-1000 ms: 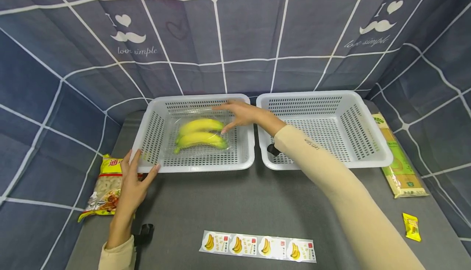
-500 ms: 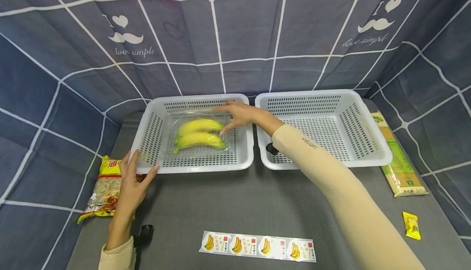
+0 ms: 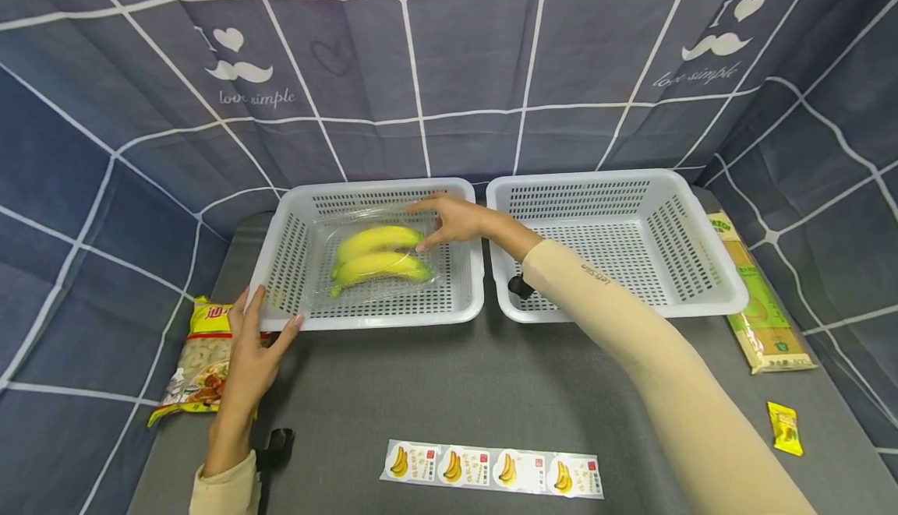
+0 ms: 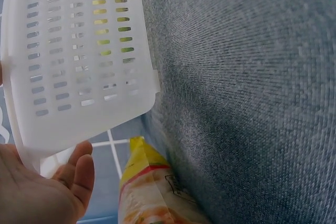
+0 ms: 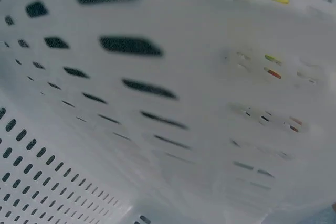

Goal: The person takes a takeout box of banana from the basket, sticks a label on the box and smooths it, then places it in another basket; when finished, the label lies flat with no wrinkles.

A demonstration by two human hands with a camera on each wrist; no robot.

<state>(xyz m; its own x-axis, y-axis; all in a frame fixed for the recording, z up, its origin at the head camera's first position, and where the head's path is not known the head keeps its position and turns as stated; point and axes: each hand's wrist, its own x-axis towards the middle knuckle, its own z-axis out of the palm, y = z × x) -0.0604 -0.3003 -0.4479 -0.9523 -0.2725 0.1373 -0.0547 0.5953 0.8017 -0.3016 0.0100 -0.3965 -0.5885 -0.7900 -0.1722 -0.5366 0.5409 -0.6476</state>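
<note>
In the head view, two yellow bananas (image 3: 380,240) with greenish ends lie in a clear plastic box (image 3: 327,242) inside the left white basket (image 3: 393,322). My right hand (image 3: 456,216) holds the box's right end, fingers at the far corner and thumb by the bananas' tips. At the basket's near left corner, my left hand (image 3: 254,351) grips the rim, thumb along the front and fingers on the left side. The left wrist view shows that hand (image 4: 42,192) around the basket corner. The right wrist view shows only basket walls (image 5: 199,24); the right hand is hidden there.
A second white basket (image 3: 617,314) stands on the right. A yellow-topped food bag (image 3: 203,367) lies by my left forearm. At the right are a green-and-tan packet (image 3: 768,328) and a small yellow sachet (image 3: 785,428). A strip of banana stickers (image 3: 491,470) lies at the front.
My right thumb has shifted slightly left, and the far edge of the plastic box appears slightly higher. My left hand keeps its place on the basket corner.
</note>
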